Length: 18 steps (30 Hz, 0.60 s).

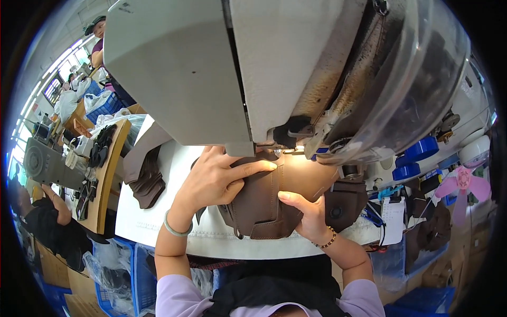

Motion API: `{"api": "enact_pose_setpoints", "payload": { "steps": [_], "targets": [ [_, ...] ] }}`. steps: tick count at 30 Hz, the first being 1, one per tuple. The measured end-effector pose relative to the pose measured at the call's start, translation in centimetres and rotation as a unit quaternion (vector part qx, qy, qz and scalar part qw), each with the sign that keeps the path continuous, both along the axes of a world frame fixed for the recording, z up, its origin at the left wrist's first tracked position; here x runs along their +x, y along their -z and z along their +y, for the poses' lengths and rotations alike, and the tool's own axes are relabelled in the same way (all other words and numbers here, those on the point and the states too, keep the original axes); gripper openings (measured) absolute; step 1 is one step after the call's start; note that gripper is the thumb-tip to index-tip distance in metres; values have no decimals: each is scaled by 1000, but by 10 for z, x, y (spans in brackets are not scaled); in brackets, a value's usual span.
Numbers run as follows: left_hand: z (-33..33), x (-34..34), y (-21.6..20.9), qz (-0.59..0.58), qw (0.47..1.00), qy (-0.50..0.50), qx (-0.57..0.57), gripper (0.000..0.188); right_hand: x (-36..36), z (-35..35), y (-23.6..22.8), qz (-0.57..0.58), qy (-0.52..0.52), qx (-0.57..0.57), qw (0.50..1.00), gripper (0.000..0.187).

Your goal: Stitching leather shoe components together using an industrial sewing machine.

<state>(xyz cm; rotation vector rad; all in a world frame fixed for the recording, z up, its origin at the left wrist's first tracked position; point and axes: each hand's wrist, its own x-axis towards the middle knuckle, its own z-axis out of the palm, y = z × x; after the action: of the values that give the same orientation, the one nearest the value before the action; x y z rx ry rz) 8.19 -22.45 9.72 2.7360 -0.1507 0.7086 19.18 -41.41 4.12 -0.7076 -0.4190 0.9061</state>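
Machine head (174,79): nearest, above the work
Brown piece (259,206): on white table (148,219), partly beneath
Left hand (211,177): index laid on piece, probably steadying; grip, cannot tell
Right hand (312,217): thumb atop, fingers hidden, seemingly pinching right side for control

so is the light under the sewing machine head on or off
On: the brown piece is brightly lit just below the machine head.

The left hand (215,177) rests on a stitched brown workpiece (254,203) under a sewing machine (174,74); the right hand (312,219) has 1 thumb on it. Brown panels (145,179) lie left of the left hand.
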Motion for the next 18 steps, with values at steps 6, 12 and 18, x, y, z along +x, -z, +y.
{"api": "enact_pose_setpoints", "payload": {
  "steps": [6,12,18],
  "targets": [
    [0,1,-1,-8,1000,-9,-3,57,-1,1,1,-17,10,7,1000,22],
    [3,5,-1,-30,999,10,-4,58,2,2,-1,-12,2,18,1000,19],
    [7,6,-1,-34,999,26,-15,59,1,2,-1,-137,54,11,989,16]
  ]
}}
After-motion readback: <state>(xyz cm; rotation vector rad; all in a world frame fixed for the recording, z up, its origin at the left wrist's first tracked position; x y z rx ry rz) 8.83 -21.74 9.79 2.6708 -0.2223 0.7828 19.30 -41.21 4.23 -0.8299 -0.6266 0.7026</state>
